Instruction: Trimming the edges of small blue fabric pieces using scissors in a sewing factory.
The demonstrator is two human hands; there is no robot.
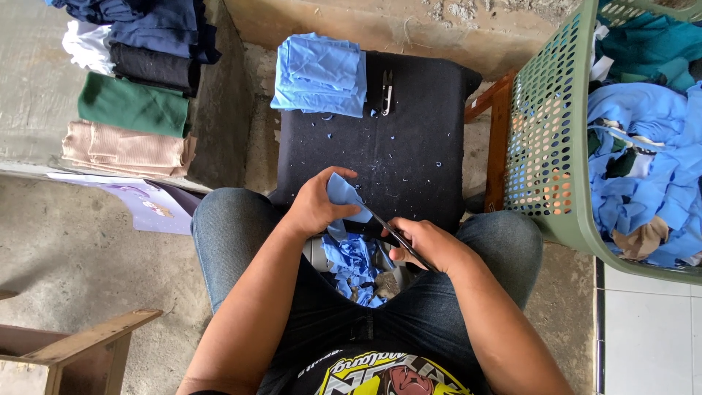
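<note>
Right now a small piece of soft light-blue cloth [344, 196] is pinched between the thumb and curled fingers of the left hand [316, 208], held just above the near edge of a black fabric-covered board [409, 139]. Dark-handled scissors [387, 232] are gripped in the closed right hand [424, 245], the thin blades laid against the cloth's lower edge; how wide the blades stand cannot be made out.

Below the hands, crumpled blue offcuts [356, 265] are heaped between the jean-clad knees, what holds them being mostly hidden. On the board's far end a neat stack of folded blue pieces [320, 73] is seen, a small metal thread snip [386, 89] just beside it, and tiny blue flecks are scattered across the matte black surface.

A perforated green plastic laundry basket [545, 139], cut off at the right, is filled with rumpled blue fabric. Folded garments in navy, white, black, green and ribbed beige [131, 95] are piled at the left. Rough, stained concrete floor [88, 256] is spread all around.
</note>
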